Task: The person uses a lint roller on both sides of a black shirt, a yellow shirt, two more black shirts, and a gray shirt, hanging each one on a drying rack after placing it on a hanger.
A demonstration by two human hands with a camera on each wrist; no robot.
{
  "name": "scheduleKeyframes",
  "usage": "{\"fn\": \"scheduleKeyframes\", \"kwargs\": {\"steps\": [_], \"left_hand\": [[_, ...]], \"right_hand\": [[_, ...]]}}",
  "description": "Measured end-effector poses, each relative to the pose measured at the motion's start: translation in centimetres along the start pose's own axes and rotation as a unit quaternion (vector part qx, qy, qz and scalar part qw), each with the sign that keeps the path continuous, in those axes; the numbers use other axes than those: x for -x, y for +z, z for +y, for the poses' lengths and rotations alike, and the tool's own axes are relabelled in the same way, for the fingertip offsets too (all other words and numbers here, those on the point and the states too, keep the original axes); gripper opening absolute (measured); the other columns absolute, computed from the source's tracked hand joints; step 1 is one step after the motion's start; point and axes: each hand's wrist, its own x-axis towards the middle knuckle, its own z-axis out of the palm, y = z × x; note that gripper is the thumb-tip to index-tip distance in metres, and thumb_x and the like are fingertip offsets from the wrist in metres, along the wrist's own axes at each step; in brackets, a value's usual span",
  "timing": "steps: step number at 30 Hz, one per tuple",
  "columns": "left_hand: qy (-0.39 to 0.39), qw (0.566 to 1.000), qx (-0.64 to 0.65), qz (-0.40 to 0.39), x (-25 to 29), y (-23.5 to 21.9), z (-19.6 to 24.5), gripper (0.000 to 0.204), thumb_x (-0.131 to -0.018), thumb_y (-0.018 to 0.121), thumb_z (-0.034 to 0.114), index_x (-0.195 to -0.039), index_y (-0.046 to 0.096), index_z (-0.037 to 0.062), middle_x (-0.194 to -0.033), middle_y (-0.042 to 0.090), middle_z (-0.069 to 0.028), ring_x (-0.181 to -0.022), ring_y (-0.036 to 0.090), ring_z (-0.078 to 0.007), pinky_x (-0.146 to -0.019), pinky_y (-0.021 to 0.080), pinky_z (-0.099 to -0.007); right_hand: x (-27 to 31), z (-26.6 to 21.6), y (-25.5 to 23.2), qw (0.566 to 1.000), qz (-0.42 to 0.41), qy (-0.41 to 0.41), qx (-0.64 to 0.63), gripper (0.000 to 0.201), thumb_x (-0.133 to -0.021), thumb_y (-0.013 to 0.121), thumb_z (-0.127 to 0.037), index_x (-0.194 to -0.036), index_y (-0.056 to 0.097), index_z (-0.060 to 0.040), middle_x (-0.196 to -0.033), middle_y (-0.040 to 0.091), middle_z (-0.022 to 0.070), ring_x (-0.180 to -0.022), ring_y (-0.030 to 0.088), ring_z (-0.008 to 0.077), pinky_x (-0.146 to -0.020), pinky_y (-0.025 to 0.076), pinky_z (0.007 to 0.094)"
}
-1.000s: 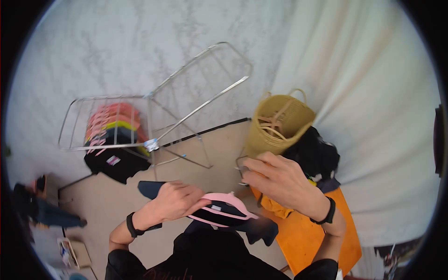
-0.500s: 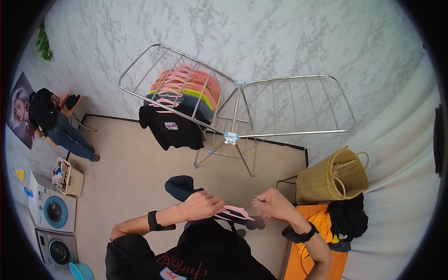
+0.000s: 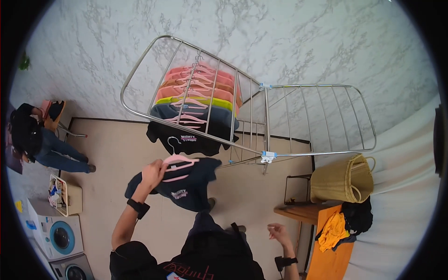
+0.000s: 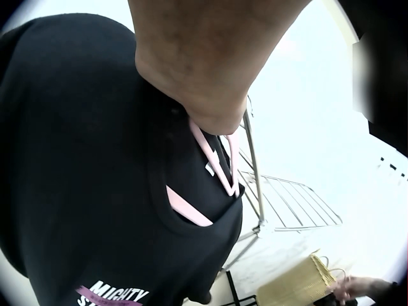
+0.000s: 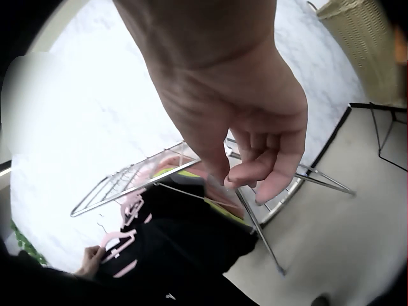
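Right hand (image 3: 279, 232) has let go of the hook (image 3: 173, 150) and now hangs empty, fingers loosely curled, while left hand (image 3: 153, 175) grips the hanger (image 3: 184, 160) in its fingers, shirt (image 3: 198, 186) up before the rack (image 3: 266, 121), unhung, so the left apparently carries it alone.

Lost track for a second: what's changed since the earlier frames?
The left hand carried the pink hanger and dark T-shirt forward, toward the drying rack; the right hand let go of the hook and drew back rightward. The hung shirts and piled clothes stayed put.
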Motion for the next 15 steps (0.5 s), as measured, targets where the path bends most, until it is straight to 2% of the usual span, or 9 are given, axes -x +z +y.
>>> {"fn": "scheduleKeyframes", "kwargs": {"steps": [1, 3, 4, 7, 8, 9, 12, 13, 15], "left_hand": [[-0.002, 1.000, -0.015, 0.007, -1.2, -0.5, -1.1, 0.029, -0.095, 0.057, 0.030, -0.082, 0.057, 0.0051, -0.074, 0.063, -0.0184, -0.067, 0.062, -0.0407, -0.058, 0.048, -0.0475], [0.012, 0.999, -0.021, 0.021, -3.2, -1.2, -2.6, 0.029, -0.095, 0.057, 0.030, -0.082, 0.057, 0.0049, -0.073, 0.062, -0.0181, -0.066, 0.062, -0.0404, -0.057, 0.048, -0.0475], [0.021, 0.999, -0.030, 0.038, -4.1, -1.5, -3.2, 0.028, -0.095, 0.057, 0.029, -0.081, 0.056, 0.0047, -0.073, 0.062, -0.0179, -0.065, 0.062, -0.0401, -0.057, 0.048, -0.0475], [0.051, 0.996, -0.041, 0.055, -6.6, -2.3, -3.4, 0.027, -0.095, 0.059, 0.027, -0.080, 0.055, 0.0046, -0.072, 0.060, -0.0174, -0.064, 0.061, -0.0392, -0.056, 0.047, -0.0459], [0.056, 0.996, -0.037, 0.062, -7.4, -2.6, -3.0, 0.027, -0.094, 0.059, 0.026, -0.079, 0.055, 0.0041, -0.071, 0.059, -0.0179, -0.064, 0.060, -0.0395, -0.056, 0.047, -0.0452], [0.089, 0.992, -0.052, 0.074, -8.2, -2.7, -3.0, 0.022, -0.094, 0.060, 0.025, -0.082, 0.054, 0.0070, -0.070, 0.058, -0.0136, -0.061, 0.061, -0.0359, -0.054, 0.048, -0.0437], [0.138, 0.986, -0.055, 0.073, -10.4, -2.9, -2.0, 0.023, -0.094, 0.061, 0.026, -0.082, 0.053, 0.0074, -0.071, 0.057, -0.0117, -0.061, 0.060, -0.0342, -0.055, 0.047, -0.0431], [0.172, 0.980, -0.067, 0.074, -11.0, -2.4, -2.1, 0.023, -0.093, 0.062, 0.026, -0.081, 0.053, 0.0078, -0.071, 0.055, -0.0100, -0.062, 0.060, -0.0318, -0.056, 0.047, -0.0418], [0.177, 0.979, -0.067, 0.072, -11.6, -1.7, -2.4, 0.023, -0.093, 0.063, 0.025, -0.081, 0.053, 0.0077, -0.071, 0.055, -0.0094, -0.063, 0.061, -0.0309, -0.057, 0.047, -0.0411]], "right_hand": [[0.4, 1.8, 1.1, 1.000, 0.006, 0.002, -0.002, 0.025, -0.093, 0.067, -0.016, -0.111, 0.066, 0.0016, -0.069, 0.064, 0.0039, -0.056, 0.061, 0.0096, -0.052, 0.054, 0.0232], [1.0, 5.2, 3.1, 0.992, -0.017, 0.121, 0.009, 0.026, -0.093, 0.067, -0.018, -0.110, 0.067, 0.0014, -0.070, 0.065, 0.0054, -0.056, 0.063, 0.0110, -0.053, 0.055, 0.0252], [1.2, 6.8, 3.7, 0.992, -0.013, 0.122, 0.007, 0.026, -0.093, 0.067, -0.018, -0.110, 0.067, 0.0014, -0.070, 0.065, 0.0054, -0.056, 0.063, 0.0110, -0.053, 0.055, 0.0252], [1.8, 11.4, 5.3, 0.979, -0.022, 0.198, 0.034, 0.028, -0.092, 0.067, -0.020, -0.109, 0.068, 0.0022, -0.069, 0.066, 0.0069, -0.057, 0.065, 0.0134, -0.054, 0.057, 0.0275], [2.0, 12.8, 5.5, 0.971, -0.012, 0.236, 0.027, 0.028, -0.091, 0.067, -0.020, -0.107, 0.068, 0.0027, -0.070, 0.066, 0.0082, -0.058, 0.066, 0.0149, -0.055, 0.058, 0.0288], [2.3, 14.1, 5.7, 0.962, -0.003, 0.274, 0.019, 0.028, -0.090, 0.067, -0.020, -0.106, 0.069, 0.0032, -0.070, 0.067, 0.0095, -0.058, 0.067, 0.0163, -0.055, 0.059, 0.0301], [3.6, 17.0, 5.7, 0.949, 0.056, 0.311, 0.011, 0.026, -0.089, 0.068, -0.017, -0.106, 0.069, 0.0032, -0.071, 0.068, 0.0118, -0.059, 0.068, 0.0193, -0.056, 0.060, 0.0321], [4.2, 17.2, 5.7, 0.942, 0.081, 0.323, 0.024, 0.029, -0.087, 0.068, -0.019, -0.101, 0.068, 0.0063, -0.074, 0.068, 0.0166, -0.060, 0.068, 0.0243, -0.056, 0.062, 0.0377], [5.1, 18.3, 5.6, 0.934, 0.103, 0.343, -0.003, 0.028, -0.087, 0.068, -0.017, -0.101, 0.068, 0.0064, -0.075, 0.068, 0.0169, -0.060, 0.068, 0.0247, -0.056, 0.062, 0.0378]]}}
